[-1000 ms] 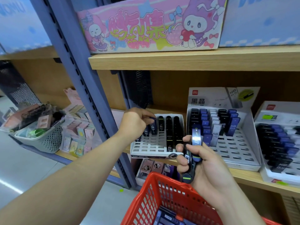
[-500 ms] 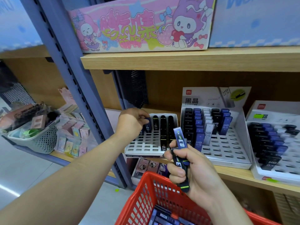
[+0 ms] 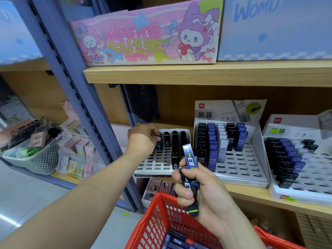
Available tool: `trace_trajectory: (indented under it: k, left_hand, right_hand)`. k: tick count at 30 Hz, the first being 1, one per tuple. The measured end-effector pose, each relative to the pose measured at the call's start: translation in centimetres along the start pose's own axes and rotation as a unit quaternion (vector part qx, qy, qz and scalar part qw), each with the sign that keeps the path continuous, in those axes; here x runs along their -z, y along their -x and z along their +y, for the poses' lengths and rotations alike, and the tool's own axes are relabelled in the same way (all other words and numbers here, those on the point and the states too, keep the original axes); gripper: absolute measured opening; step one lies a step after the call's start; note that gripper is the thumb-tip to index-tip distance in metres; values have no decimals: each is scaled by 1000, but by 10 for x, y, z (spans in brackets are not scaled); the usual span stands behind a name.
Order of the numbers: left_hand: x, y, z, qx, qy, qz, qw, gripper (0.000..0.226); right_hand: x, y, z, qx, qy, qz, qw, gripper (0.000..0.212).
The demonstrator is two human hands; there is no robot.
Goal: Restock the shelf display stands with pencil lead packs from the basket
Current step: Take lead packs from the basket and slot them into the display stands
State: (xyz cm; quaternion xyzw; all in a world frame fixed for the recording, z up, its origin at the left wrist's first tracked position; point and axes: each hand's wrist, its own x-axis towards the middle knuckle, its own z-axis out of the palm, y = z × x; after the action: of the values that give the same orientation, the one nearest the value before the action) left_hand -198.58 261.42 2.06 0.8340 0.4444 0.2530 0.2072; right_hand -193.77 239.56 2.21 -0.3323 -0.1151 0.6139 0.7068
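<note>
Right hand [image 3: 208,193] with packs [image 3: 189,159] further left; left hand [image 3: 142,139], seemingly, round pack [image 3: 159,143]

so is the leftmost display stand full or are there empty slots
Partly filled. The leftmost display stand has dark packs in its back rows, but most front slots are bare.

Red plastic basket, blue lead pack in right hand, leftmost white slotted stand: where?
Red plastic basket [image 3: 152,229]: head view, mesh wall.
Blue lead pack [image 3: 190,157]: head view, printed face.
Leftmost white slotted stand [image 3: 158,164]: head view, bare slots.
</note>
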Motion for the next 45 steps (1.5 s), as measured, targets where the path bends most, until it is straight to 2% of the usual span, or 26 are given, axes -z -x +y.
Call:
trace_trajectory:
  k: [2,5,7,9,11,12,14,16,18,21,24,26,28,30,34,37,40,43,45]
  left_hand:
    - [1,1,0,1,1,-7,1000,34]
    - [8,0,6,-11,-8,-19,1000,14]
    - [18,1,19,2,50,-46,998,7]
    - [38,9,42,57,193,-149,968,8]
    - [58,22,66,61,274,-295,913,26]
    - [67,30,76,37,261,-344,901,30]
    - [81,45,93,-45,177,-382,906,20]
    - [88,53,100,-84,132,-338,928,8]
    - [93,59,98,-43,185,-268,945,4]
    - [91,78,91,71,333,-189,921,3]
    - [79,110,91,127,369,-187,902,4]
    - [74,122,91,117,332,-213,911,8]
    - [75,123,89,106,294,-214,925,11]
    - [81,119,87,106,291,-186,933,12]
    - [90,116,83,90,358,-177,912,18]
    - [91,113,77,79,347,-170,919,9]
    - [92,107,67,92,338,-145,925,4]
    - [96,96,53,102,353,-90,926,6]
    - [101,86,41,103,344,-43,933,6]
  right_hand:
    - [-1,0,-2,1,-3,-2,1000,14]
    - [0,-1,-5,8,-5,0,1000,16]
    - [1,-1,-6,9,1,-2,1000,13]
    - [2,-1,-8,6,13,-7,1000,12]
    - [1,-1,-9,3,34,-11,999,13]
    - [1,0,-10,1,46,-14,999,13]
    - [-2,1,-12,1,63,-25,998,13]
    - [-5,3,-13,21,62,-30,997,11]
    - [-8,3,-16,69,37,-16,997,19]
    - [-14,3,-20,163,4,37,986,17]
    - [-20,6,-23,205,9,89,975,8]
    - [-21,9,-23,209,66,129,967,1]
    - [-20,12,-23,208,130,155,957,4]
    - [-19,15,-24,215,181,146,948,6]
    - [-18,16,-25,234,308,103,916,9]
    - [-19,10,-19,233,360,99,898,10]
    - [-20,6,-12,202,302,105,926,8]
    - [-18,3,-14,133,109,97,980,18]
    - [-11,1,-18,105,-19,68,992,29]
